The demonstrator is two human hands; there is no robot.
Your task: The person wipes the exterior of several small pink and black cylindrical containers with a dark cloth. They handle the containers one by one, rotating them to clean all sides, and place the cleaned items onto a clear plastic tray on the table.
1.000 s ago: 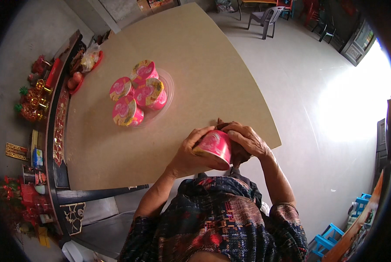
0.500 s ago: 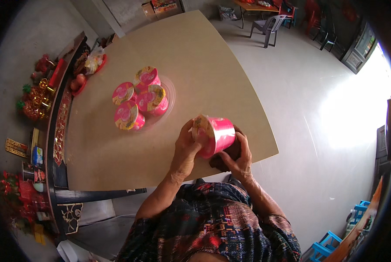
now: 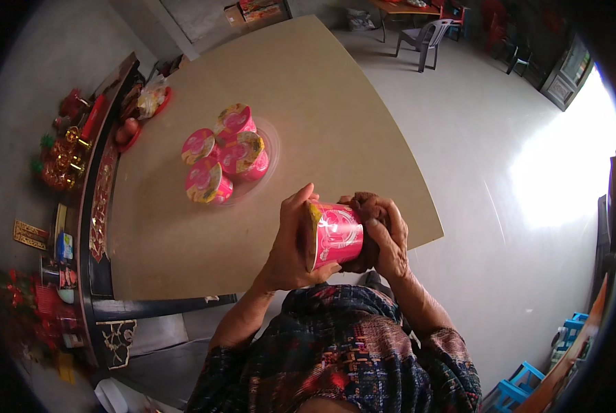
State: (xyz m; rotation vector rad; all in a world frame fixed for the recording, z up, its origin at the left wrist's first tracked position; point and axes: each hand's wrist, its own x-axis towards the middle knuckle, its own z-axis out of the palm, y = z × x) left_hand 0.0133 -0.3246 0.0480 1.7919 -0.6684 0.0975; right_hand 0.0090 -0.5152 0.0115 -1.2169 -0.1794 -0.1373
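Pink cup (image 3: 335, 235): held on its side between the left hand (image 3: 290, 244) and right hand (image 3: 383, 230); glossy printed wall, looks like coated paper or plastic, with a shiny foil-like lid edge.

Four pink cups (image 3: 225, 155): same glossy printed finish, lids with a slight sheen.

Plate (image 3: 270, 138) under them: clear, smooth, looks like plastic or glass.

Counter (image 3: 321, 89): matt tan top, smooth, no visible grain; dark lacquered wood edge at the left.

Floor (image 3: 487, 138): smooth grey, polished enough to mirror window light.

Sleeves (image 3: 335, 351): patterned woven cloth, matt.

Chair (image 3: 428, 38): grey moulded plastic.
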